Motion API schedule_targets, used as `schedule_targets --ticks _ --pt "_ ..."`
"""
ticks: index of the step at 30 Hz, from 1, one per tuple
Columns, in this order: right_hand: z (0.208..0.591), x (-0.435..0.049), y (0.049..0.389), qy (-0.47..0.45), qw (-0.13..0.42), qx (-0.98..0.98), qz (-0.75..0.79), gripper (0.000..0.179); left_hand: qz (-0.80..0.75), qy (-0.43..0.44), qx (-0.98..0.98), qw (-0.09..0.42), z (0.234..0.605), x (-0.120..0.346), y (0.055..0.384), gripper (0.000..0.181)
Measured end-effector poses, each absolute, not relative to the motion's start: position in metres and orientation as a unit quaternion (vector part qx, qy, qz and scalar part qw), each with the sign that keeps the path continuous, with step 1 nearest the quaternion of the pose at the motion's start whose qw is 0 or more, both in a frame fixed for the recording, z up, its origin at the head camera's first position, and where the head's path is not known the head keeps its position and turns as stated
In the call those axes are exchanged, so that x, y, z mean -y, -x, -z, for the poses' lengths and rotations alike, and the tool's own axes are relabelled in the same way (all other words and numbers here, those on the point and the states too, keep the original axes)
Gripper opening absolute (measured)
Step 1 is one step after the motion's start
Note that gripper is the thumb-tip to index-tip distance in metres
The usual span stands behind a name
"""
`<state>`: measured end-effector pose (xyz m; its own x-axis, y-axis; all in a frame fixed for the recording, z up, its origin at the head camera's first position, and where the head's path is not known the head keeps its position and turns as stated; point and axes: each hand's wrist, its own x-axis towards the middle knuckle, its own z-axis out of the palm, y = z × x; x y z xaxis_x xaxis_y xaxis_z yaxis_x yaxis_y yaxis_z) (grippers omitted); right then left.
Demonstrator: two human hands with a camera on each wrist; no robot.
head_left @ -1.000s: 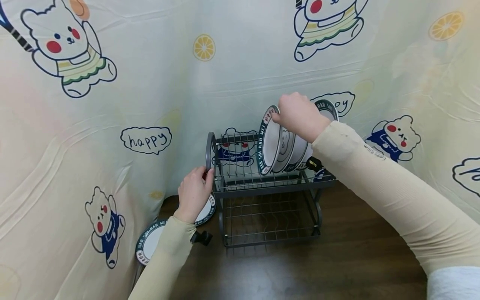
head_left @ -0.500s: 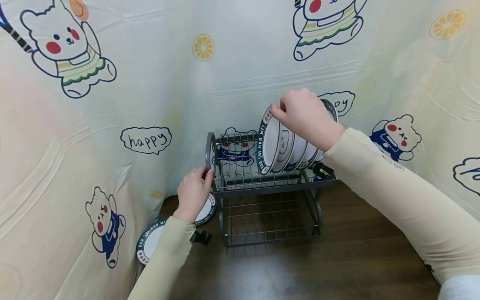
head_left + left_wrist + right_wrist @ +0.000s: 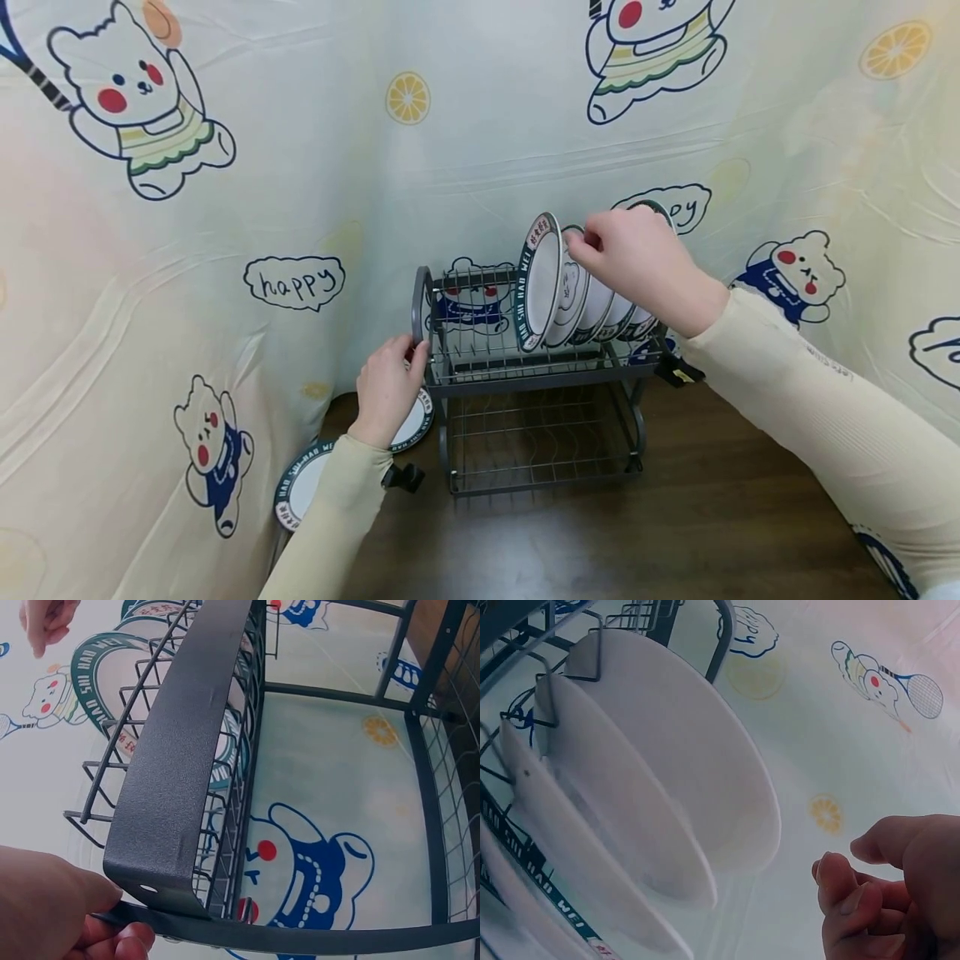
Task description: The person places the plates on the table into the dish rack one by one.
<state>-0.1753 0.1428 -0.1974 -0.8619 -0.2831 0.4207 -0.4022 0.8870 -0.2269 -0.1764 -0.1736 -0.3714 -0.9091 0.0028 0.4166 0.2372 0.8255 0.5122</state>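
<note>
At the left end of the dark two-tier dish rack (image 3: 525, 383), my left hand (image 3: 386, 387) grips the upright side frame, thumb and fingers around its edge in the left wrist view. Several white plates with green lettered rims stand on edge in the upper tier, the leftmost plate (image 3: 542, 287) tilted. Just right of that plate and above the others is my right hand (image 3: 648, 262). The right wrist view shows its fingers loosely curled, holding nothing, apart from the white plate backs (image 3: 697, 750).
On the brown floor (image 3: 525, 550), one plate (image 3: 300, 487) lies left of my forearm and another plate (image 3: 414, 423) lies partly behind my left hand. A plate rim (image 3: 885, 560) shows under my right forearm. A printed curtain (image 3: 487, 125) surrounds the rack.
My right hand has let go of the leftmost plate's top edge and moved right and slightly down. That plate stays standing in the rack. My left hand has not moved.
</note>
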Motion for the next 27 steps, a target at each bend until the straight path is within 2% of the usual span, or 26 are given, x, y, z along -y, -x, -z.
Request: schedule_targets --ticks 11,19,27 --pt "0.219 -0.173 0.153 -0.173 0.181 0.953 -0.172 0.037 0.29 0.063 0.933 0.205 0.373 0.175 0.177 0.025" --pt "0.246 -0.203 0.135 -0.166 0.217 0.944 -0.186 0.038 0.293 0.065 0.932 0.205 0.375 0.174 0.176 0.025" --pt "0.275 -0.228 0.125 -0.15 0.225 0.943 -0.195 0.037 0.294 0.072 0.929 0.214 0.375 0.175 0.177 0.024"
